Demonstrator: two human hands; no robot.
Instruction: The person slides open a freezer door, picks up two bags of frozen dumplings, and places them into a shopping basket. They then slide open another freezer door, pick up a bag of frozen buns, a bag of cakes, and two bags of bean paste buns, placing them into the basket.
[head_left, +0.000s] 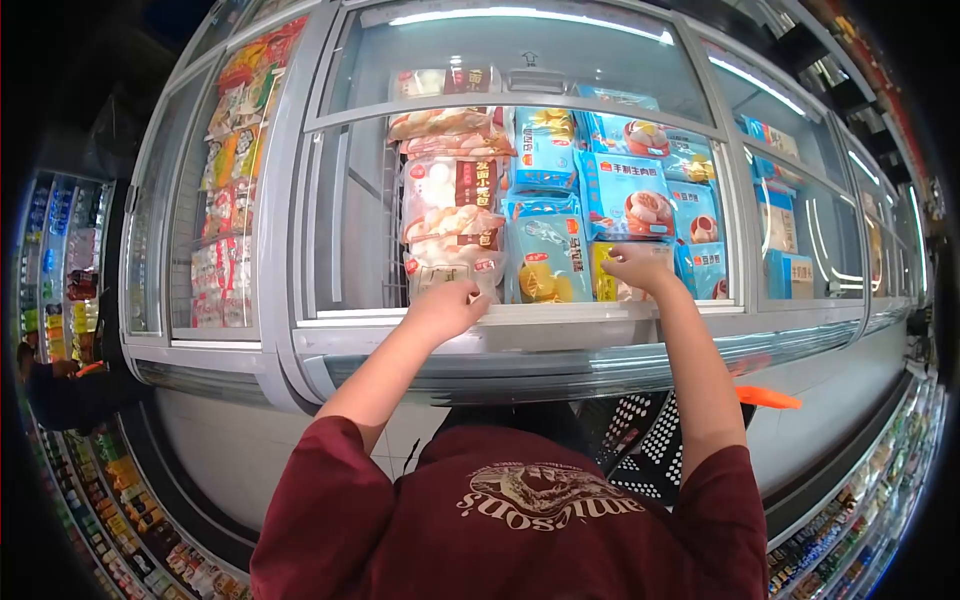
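My left hand (pixel 450 309) is at the freezer's front rim, over the lower end of a clear bag of white buns (pixel 455 268). Its fingers are curled together, and what they may hold is hidden. My right hand (pixel 641 266) is over a yellow packet (pixel 606 285), its fingers loosely bent and slightly apart. Just above it lies a blue bag of filled buns (pixel 627 195). Between my hands is a blue bag with yellow pieces pictured on it (pixel 546 250). Smaller blue bags (pixel 703 268) lie to the right of my right hand.
The freezer's sliding glass lid (pixel 520 55) covers the far part of the compartment. A neighbouring compartment (pixel 222 270) at left holds more bags. A black perforated basket (pixel 640 440) with an orange handle (pixel 768 397) is below my right arm. Stocked shelves (pixel 130 500) line the aisle.
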